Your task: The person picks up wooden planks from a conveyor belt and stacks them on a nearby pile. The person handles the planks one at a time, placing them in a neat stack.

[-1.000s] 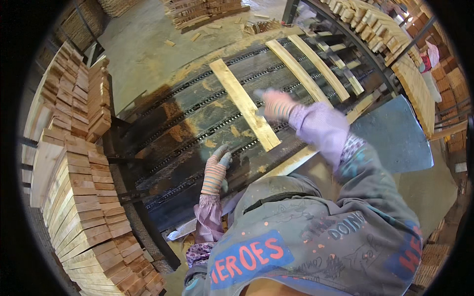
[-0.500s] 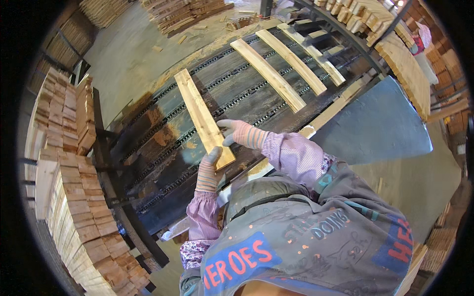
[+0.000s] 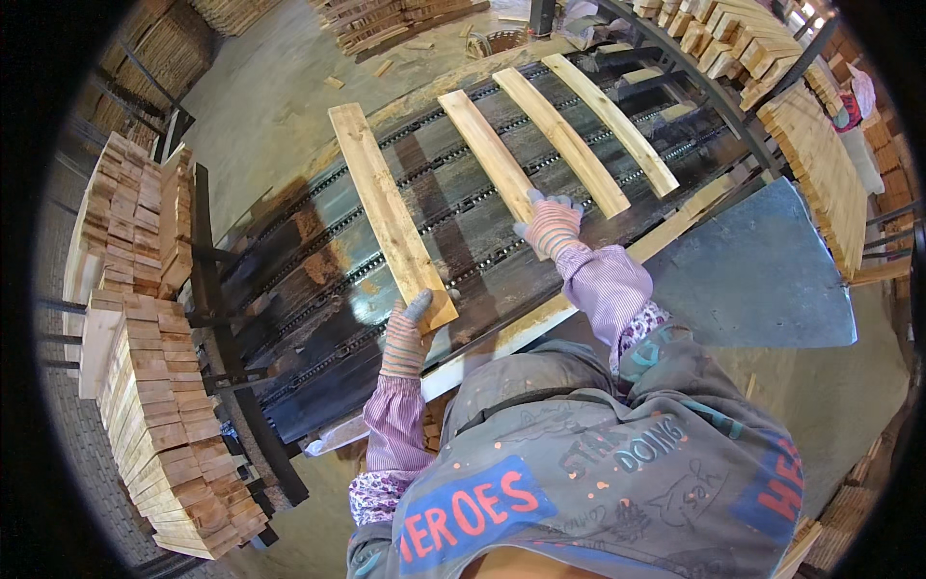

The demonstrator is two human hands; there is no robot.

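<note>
My left hand (image 3: 405, 338), in a striped knit glove, grips the near end of a wooden board (image 3: 386, 207). Its thumb lies on top while the fingers are hidden at the board's edge. Farther right, my gloved right hand (image 3: 555, 225) is closed over the near end of a second board (image 3: 487, 150). Both boards lie across a dark chain conveyor (image 3: 318, 275). To the right of them rest a third board (image 3: 564, 143) and a narrower fourth board (image 3: 617, 125), neither touched by my hands.
Stacked lumber (image 3: 164, 415) stands at the left beside a dark metal rail (image 3: 227, 367). A blue-grey sheet (image 3: 762, 270) slopes at the right. More timber (image 3: 714, 34) is piled at the far right, near a person in a pink head covering (image 3: 858, 96). A basket (image 3: 497, 41) sits beyond the conveyor.
My right hand has left the leftmost board and moved right onto the second board's near end. My left hand stays on the leftmost board. The view has shifted slightly.
</note>
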